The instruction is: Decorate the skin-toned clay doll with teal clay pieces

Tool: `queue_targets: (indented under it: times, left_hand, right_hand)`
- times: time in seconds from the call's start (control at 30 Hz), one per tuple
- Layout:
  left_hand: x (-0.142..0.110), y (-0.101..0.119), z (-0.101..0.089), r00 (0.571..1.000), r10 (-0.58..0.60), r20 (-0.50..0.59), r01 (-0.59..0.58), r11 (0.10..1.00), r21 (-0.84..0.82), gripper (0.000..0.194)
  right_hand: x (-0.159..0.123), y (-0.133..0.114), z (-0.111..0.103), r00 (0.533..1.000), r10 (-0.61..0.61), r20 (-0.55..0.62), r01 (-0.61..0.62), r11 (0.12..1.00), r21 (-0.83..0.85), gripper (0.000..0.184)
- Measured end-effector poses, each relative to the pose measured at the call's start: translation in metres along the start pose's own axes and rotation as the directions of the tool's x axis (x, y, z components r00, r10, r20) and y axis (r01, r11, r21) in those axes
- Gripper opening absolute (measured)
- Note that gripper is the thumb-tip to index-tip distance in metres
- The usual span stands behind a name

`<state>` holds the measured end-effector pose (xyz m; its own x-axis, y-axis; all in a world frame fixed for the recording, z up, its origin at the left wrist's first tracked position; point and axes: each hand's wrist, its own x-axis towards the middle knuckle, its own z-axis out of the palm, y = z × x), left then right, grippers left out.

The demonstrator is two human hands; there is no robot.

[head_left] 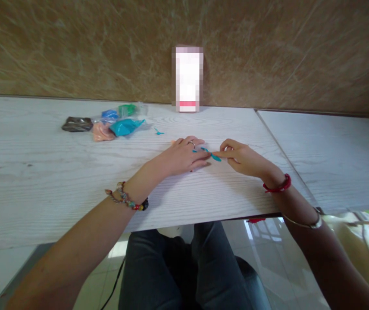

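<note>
My left hand (186,155) lies on the white wood-grain table with its fingers spread, touching small pieces of turquoise modelling clay (216,158). A bit of the same clay shows between its fingers. From the right, my right hand (238,156) reaches in with the index finger stretched out and its tip against the clay, while the other fingers are loosely bent. What lies under the left palm is hidden, though a peach-coloured edge (173,142) peeks out behind it. A thin turquoise clay scrap (159,132) sits farther back on the table.
Bagged clay stands at the back left: a dark pack (77,124), a peach pack (103,132), a turquoise pack (126,127), a blue pack (109,114) and a green pack (127,110). A blurred-out upright phone-like object (189,79) leans on the brown marbled wall. A seam (281,150) crosses the tabletop at right.
</note>
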<state>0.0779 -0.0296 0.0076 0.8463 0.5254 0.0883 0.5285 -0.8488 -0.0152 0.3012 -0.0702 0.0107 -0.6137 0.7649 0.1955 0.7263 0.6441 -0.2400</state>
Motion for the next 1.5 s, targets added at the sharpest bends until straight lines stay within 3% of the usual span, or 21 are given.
queue_targets:
  times: [0.17, 0.37, 0.6, 0.77, 1.0, 1.17, 1.33, 1.5]
  left_hand:
    - [0.0, -0.001, 0.003, 1.0, 0.006, 0.004, -0.007, 1.0, 0.016, 0.044]
    - [0.001, 0.002, 0.002, 1.0, -0.001, 0.014, 0.001, 1.0, 0.008, 0.044]
    - [0.0, -0.002, 0.001, 1.0, -0.015, 0.005, 0.014, 0.999, 0.039, 0.046]
    - [-0.001, -0.005, 0.003, 1.0, -0.025, 0.009, 0.025, 0.999, 0.02, 0.045]
    - [0.0, -0.005, 0.004, 0.999, -0.035, 0.027, 0.034, 0.999, 0.031, 0.044]
    - [0.0, -0.007, 0.005, 0.999, -0.037, 0.015, 0.036, 0.999, 0.014, 0.045]
    - [0.0, -0.006, 0.005, 0.999, -0.026, 0.023, 0.026, 0.999, 0.037, 0.044]
    - [0.0, -0.006, 0.005, 1.0, -0.02, 0.006, 0.02, 1.0, 0.018, 0.046]
  right_hand:
    - [0.0, -0.001, 0.002, 0.997, 0.001, 0.079, 0.005, 0.997, -0.08, 0.044]
    - [0.0, -0.002, -0.004, 0.999, 0.009, -0.048, -0.011, 0.999, -0.053, 0.049]
    - [0.002, -0.005, 0.004, 0.998, -0.019, 0.064, 0.03, 0.984, -0.175, 0.043]
    - [0.003, -0.006, 0.005, 1.0, 0.001, -0.023, -0.004, 0.992, -0.128, 0.043]
    - [0.004, -0.005, 0.008, 0.998, -0.033, 0.054, 0.04, 0.989, -0.139, 0.042]
    - [0.003, -0.004, 0.005, 0.997, 0.02, -0.074, -0.024, 0.998, -0.056, 0.049]
    - [0.003, -0.002, 0.008, 0.999, -0.004, 0.039, 0.009, 0.992, -0.127, 0.047]
    - [0.001, 0.001, 0.002, 0.999, 0.029, -0.041, -0.033, 0.995, -0.093, 0.048]
